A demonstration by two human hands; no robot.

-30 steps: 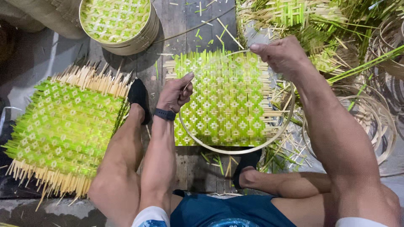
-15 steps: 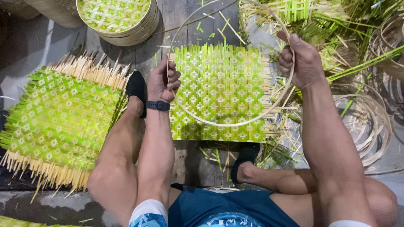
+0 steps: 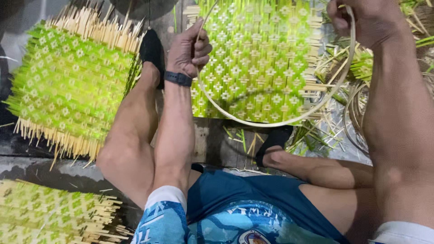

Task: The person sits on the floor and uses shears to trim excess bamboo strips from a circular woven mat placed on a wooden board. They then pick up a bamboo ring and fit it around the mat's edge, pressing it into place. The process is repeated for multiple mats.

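Note:
A thin pale bamboo hoop (image 3: 271, 123) hangs above a square green woven mat (image 3: 253, 58) that lies on the floor between my feet. My left hand (image 3: 189, 49), with a dark band on its wrist, grips the hoop's left side. My right hand (image 3: 361, 20) grips the hoop's upper right part at the top edge of the view. The hoop's top runs out of frame. The mat's pale strip ends stick out on its right side.
A second green woven mat (image 3: 68, 86) lies to the left beside my left foot in a black shoe (image 3: 153, 49). A third mat (image 3: 49, 212) shows at bottom left. Loose strips and more hoops (image 3: 357, 122) lie at right. My right foot (image 3: 271, 144) rests below the hoop.
Both hands have lifted the hoop off the mat and drawn it nearer to me. My head has tilted down, so the round basket at the top has left the view.

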